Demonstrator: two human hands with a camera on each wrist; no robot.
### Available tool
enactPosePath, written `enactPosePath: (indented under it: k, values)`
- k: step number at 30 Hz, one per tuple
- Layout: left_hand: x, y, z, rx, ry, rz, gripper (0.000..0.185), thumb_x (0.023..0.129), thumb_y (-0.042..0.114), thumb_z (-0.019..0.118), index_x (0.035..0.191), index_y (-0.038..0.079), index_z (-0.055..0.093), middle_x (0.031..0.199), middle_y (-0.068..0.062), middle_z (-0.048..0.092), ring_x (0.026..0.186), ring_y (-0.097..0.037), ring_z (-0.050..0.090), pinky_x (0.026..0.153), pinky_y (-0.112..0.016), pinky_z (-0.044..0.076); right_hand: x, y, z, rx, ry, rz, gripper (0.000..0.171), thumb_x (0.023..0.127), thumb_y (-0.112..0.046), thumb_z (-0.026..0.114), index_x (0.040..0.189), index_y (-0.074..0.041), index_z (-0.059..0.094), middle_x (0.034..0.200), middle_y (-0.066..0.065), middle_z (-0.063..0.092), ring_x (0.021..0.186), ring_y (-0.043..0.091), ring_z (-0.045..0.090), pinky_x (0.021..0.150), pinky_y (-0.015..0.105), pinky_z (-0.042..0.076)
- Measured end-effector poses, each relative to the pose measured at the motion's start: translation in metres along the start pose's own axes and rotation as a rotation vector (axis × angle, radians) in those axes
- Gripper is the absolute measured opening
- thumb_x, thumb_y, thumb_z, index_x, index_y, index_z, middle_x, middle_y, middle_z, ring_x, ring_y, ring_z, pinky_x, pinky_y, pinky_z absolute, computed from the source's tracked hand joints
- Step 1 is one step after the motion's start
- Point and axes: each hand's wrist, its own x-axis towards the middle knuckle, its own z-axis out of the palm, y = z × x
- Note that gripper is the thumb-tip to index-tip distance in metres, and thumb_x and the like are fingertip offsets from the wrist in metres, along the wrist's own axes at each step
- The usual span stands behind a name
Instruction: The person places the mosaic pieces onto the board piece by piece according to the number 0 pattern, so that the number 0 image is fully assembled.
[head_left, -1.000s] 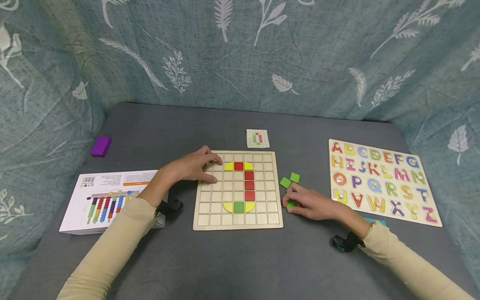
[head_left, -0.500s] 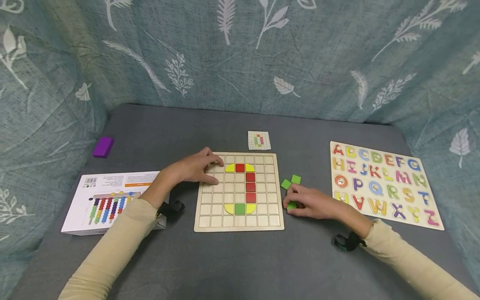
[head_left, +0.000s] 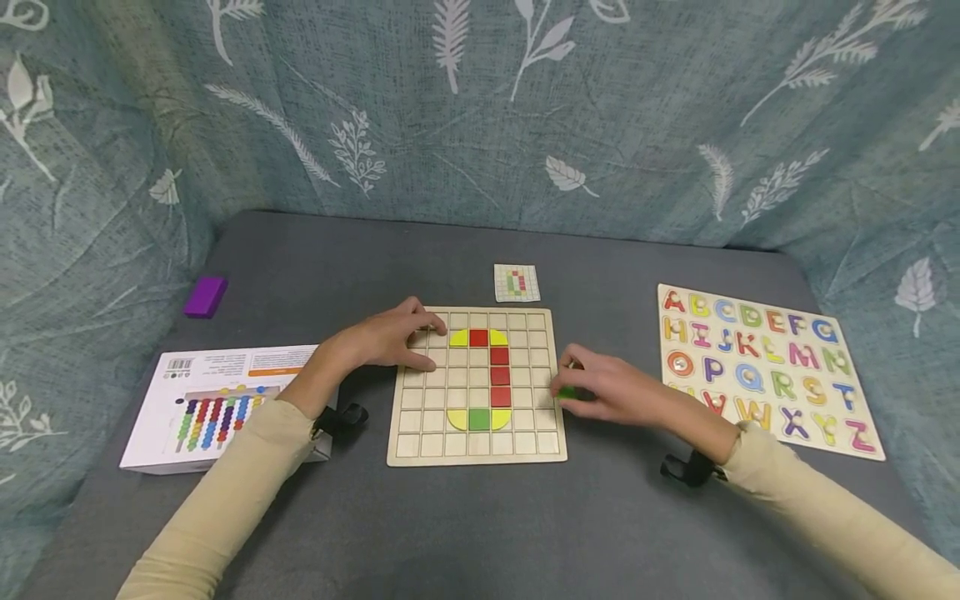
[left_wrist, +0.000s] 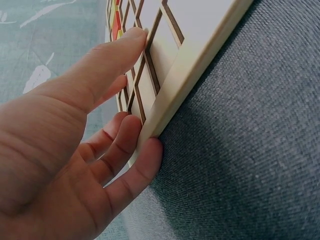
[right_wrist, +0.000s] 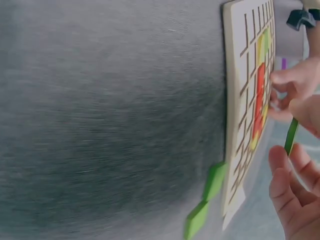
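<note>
Left hand [head_left: 386, 337], fingers flat, pressed grid board [head_left: 420, 446] at its left edge, steadying it. Right hand [head_left: 600, 392] pinched green tile [right_wrist: 291, 136] at the board's right edge.

Both arms wear long cream-beige sleeves [head_left: 225, 492]; a black wrist strap [head_left: 341, 417] sits at each cuff, bare hands beyond.

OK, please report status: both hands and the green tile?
Left hand steadies grid board. Right hand pinches green tile at board's right edge. Nothing blocking.
</note>
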Motion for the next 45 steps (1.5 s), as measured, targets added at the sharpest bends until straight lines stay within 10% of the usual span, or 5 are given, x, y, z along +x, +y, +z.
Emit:
enactPosePath:
  k: [19,45]
  values:
    - [-0.003,-0.004,-0.004,-0.01,-0.024,0.018,0.049,0.088,0.026,0.072,0.132,0.012,0.054,0.109,-0.011,0.038,0.085,-0.02,0.041,0.075,-0.034,0.035,0.129,-0.014,0.017,-0.038,-0.09,-0.016,0.012,0.088,-0.013,0.072,0.099,-0.01,0.07,0.101,0.01,0.056,0.072,0.015,0.06,0.067,0.02,0.048]
    - [0.001,0.0,-0.002,0.027,-0.015,0.027,0.05,0.087,0.027,0.073,0.132,0.014,0.055,0.107,-0.009,0.039,0.084,-0.018,0.042,0.072,-0.031,0.035,0.143,-0.013,0.042,-0.089,-0.084,0.021,0.008,0.088,-0.015,0.072,0.096,-0.015,0.073,0.095,0.005,0.061,0.08,0.017,0.055,0.069,0.026,0.046]
